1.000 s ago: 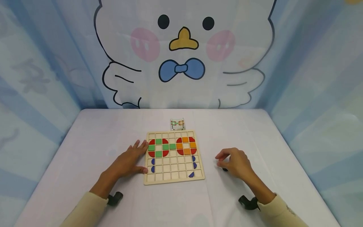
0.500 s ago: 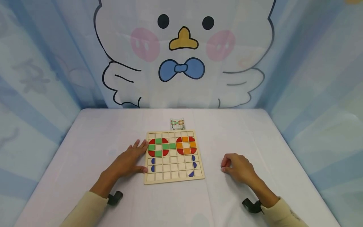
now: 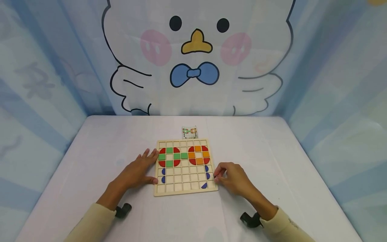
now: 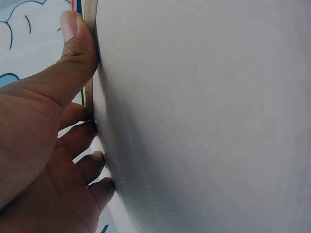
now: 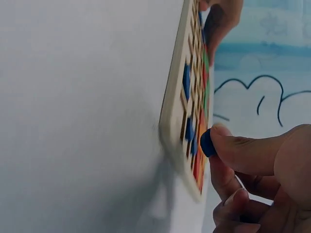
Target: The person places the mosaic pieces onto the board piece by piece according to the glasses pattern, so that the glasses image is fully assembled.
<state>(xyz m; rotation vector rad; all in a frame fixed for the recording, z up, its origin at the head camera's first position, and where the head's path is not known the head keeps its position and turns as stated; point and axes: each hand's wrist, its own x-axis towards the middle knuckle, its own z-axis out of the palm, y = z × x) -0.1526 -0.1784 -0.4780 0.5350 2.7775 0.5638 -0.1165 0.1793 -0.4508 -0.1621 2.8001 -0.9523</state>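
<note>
A wooden grid board [image 3: 185, 178] lies flat on the table, with red quarter-round, green square and orange square pieces in two ring patterns. Blue half-round pieces sit down both sides, and one blue piece [image 3: 204, 185] lies tilted near the lower right. My left hand [image 3: 136, 172] rests along the board's left edge, thumb and fingers spread against it; the left wrist view shows the thumb [image 4: 77, 48] on the rim. At the right edge, my right hand [image 3: 234, 178] pinches a small blue piece [image 5: 208, 143] between thumb and finger. Its full shape is partly hidden.
Behind the board lies a small pattern card [image 3: 189, 132] with a similar coloured design. A white cloth covers the table [image 3: 257, 141]. Printed curtains [image 3: 193, 97] stand at the back and both sides.
My right hand drew back slightly over the table at the right, then came left to the board's right edge with the blue piece. My left hand has stayed in place.
</note>
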